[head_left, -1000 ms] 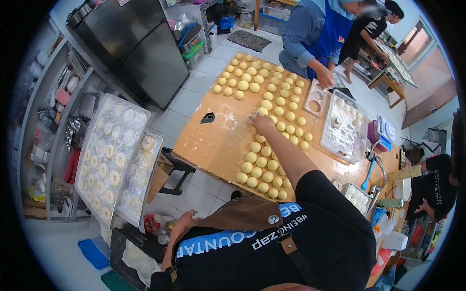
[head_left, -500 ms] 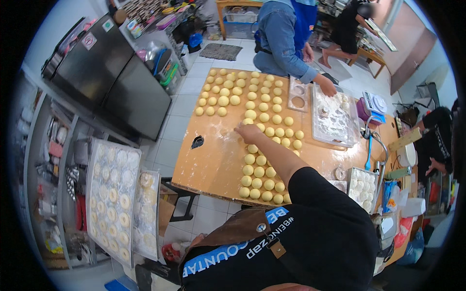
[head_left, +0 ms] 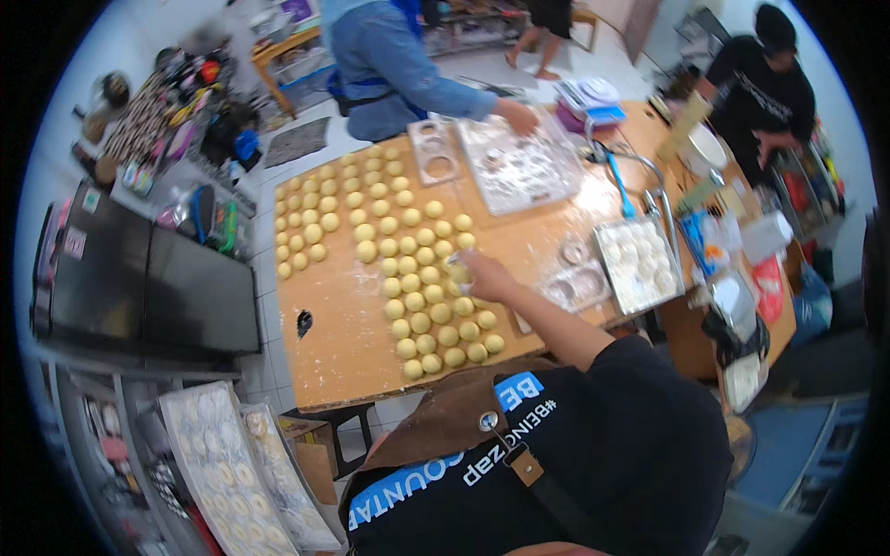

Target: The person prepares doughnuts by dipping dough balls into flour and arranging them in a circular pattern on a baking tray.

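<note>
My right hand (head_left: 482, 276) is over the right side of the block of dough balls (head_left: 419, 322), its fingers curled around a pale yellow dough ball (head_left: 459, 269). White flour coats the fingertips. Round, smooth dough balls stand close together in rows left of and below the hand. Another group of dough balls (head_left: 311, 204) sits at the table's far left. My left hand is outside the picture.
Across the wooden table (head_left: 343, 357), a co-worker's hand (head_left: 519, 118) reaches over a floured plastic tray (head_left: 519, 190). A tray of white rounds (head_left: 640, 264), a kitchen scale (head_left: 589, 97) and a blue-handled utensil (head_left: 619, 181) are at right. Another person (head_left: 760, 102) sits beyond.
My view has swung to the right. My right hand has moved from the left edge of the dough block to its right side and now holds a dough ball.
</note>
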`<state>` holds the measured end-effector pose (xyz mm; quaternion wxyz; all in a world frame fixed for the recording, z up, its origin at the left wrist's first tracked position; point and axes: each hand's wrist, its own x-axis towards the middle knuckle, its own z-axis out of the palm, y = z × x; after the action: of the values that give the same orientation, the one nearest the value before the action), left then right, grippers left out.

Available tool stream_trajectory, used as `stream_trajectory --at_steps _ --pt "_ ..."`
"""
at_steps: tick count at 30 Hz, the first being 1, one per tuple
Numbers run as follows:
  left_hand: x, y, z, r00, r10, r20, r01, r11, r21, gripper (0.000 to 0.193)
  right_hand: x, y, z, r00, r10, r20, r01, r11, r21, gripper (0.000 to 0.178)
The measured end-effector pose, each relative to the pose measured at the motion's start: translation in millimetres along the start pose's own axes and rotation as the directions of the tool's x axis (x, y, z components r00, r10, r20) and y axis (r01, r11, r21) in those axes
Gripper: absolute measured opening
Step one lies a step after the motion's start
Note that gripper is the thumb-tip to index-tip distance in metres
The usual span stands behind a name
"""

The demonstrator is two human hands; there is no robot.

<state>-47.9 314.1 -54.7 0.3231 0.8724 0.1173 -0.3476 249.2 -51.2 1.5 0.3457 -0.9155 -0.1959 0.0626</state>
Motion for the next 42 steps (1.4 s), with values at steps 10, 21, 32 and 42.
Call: stream_trajectory --at_steps 10,21,32,42 --pt "28.1 78.3 -1.0 0.979 0.124 0.16 -0.157 0.964 0.213 0.053 -183.8 114.3 -150.1 0.722 0.57 -0.392 -0.65 0.752 -0.105 0.061" --pt "31.6 177.0 50.4 0.965 0.173 0.196 -0.225 0.931 0.286 0.053 -243.7 209.7 -163.6 0.843 0.472 -0.258 -0.531 0.806 -0.26 0.051" --pt "14.1 253.9 105.3 0.97 0.203 0.135 -0.232 0.936 0.265 0.052 -220.2 220.1 -141.8 0.864 0.452 0.224 -0.342 0.852 -0.396 0.033" --pt "0.3 274.8 140.2 0.978 0.185 0.101 -0.203 0.954 0.219 0.052 -218.5 249.6 -219.5 0.924 0.38 -0.031 -0.381 0.924 -0.027 0.034"
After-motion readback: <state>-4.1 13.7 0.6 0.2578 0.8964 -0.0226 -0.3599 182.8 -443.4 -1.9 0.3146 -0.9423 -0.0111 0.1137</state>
